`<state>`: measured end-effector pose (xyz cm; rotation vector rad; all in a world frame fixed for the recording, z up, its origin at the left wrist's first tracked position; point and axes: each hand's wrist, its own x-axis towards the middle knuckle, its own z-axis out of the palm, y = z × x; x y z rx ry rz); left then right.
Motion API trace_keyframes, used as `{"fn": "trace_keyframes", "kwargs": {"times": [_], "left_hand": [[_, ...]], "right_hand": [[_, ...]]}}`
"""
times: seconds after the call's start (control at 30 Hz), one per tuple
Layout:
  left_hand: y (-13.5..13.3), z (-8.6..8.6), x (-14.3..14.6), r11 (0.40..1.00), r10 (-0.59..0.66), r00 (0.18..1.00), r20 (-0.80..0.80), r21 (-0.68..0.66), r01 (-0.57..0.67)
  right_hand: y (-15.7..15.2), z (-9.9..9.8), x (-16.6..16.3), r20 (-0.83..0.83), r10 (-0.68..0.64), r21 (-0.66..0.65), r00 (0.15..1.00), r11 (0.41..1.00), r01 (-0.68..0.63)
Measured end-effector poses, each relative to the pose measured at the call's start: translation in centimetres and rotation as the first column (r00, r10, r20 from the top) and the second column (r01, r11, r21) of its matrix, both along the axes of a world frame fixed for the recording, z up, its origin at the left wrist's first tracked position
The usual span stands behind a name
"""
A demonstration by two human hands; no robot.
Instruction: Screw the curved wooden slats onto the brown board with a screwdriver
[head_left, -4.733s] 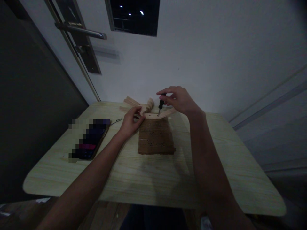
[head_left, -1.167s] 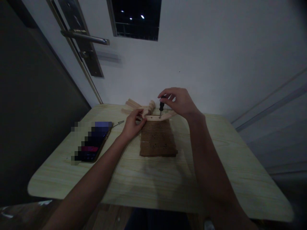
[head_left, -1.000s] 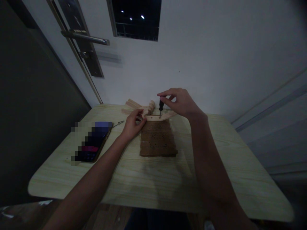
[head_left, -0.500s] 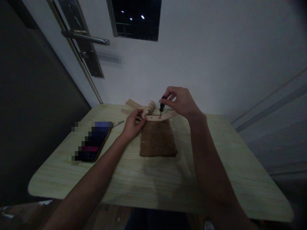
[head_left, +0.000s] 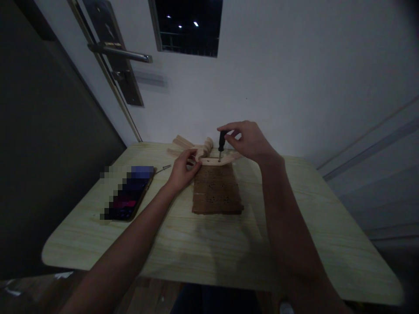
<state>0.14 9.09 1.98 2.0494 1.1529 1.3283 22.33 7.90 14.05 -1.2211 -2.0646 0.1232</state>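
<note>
My right hand (head_left: 249,140) pinches the black handle of a small screwdriver (head_left: 221,143), held upright with its tip down on a curved pale wooden piece (head_left: 212,160). That piece lies across the far edge of a brown cardboard sheet (head_left: 216,189) dotted with small holes. My left hand (head_left: 182,170) grips the left end of the wooden piece and holds it against the table. More pale wooden parts (head_left: 186,145) lie just behind, close to the wall.
A phone (head_left: 130,192) with a lit screen lies on the left of the pale wood-grain table (head_left: 212,244). A loose screw (head_left: 163,168) rests between the phone and my left hand. A door with a metal lever handle (head_left: 121,53) stands at the left.
My right fingers have shifted their hold on the screwdriver handle several times, turning it in place. The left hand and the wooden piece stay where they were. The camera view has drifted slightly.
</note>
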Motion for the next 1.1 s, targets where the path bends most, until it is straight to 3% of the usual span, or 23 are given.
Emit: {"fn": "trace_keyframes", "kwargs": {"times": [0.27,0.6,0.93,1.1], "left_hand": [[-0.2,0.2,0.1,1.0,0.0,1.0,-0.006,-0.004,0.0],[-0.3,0.2,0.2,1.0,-0.011,1.0,0.018,-0.003,0.011],[-0.2,0.2,0.1,1.0,-0.008,1.0,0.012,-0.003,0.008],[-0.3,0.3,0.1,1.0,-0.01,1.0,0.009,-0.012,0.01]], "right_hand": [[-0.4,0.7,-0.6,-0.003,0.012,-0.004,1.0,1.0,-0.012],[0.0,0.3,-0.1,-0.015,0.036,0.04,0.999,0.999,-0.036],[-0.6,0.5,-0.6,-0.064,0.011,-0.033,0.998,0.999,-0.014],[-0.4,0.5,-1.1,-0.03,0.059,-0.072,0.998,0.996,-0.061]]}}
